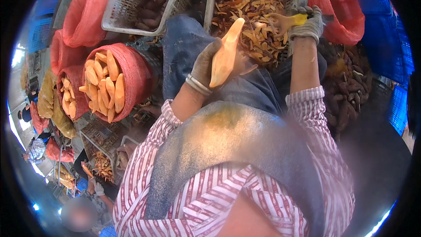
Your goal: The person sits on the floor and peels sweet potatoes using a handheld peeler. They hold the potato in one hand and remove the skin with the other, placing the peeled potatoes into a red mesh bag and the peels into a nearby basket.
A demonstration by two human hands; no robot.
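My left hand (pixel 205 64), in a dirty knit glove, is closed on a peeled sweet potato (pixel 226 55), which tilts upward with its narrow end away from me. Over to the right, my right hand (pixel 308 23), also gloved, grips a tool with a yellow part (pixel 298 19), likely a peeler; motion blurs it. Beneath and beyond the hands, a plastic crate (pixel 210 5) holds a heap of orange and brown peelings (pixel 255 16). The tool is apart from the sweet potato.
Unpeeled sweet potatoes lie in a white crate (pixel 110 16) and in a pile (pixel 345 98) at right. Red mesh sacks (pixel 138 75) at left hold peeled ones. An open red sack (pixel 357 16) and blue crates (pixel 383 39) stand right. A co-worker's gloved hand (pixel 98 187) shows lower left.
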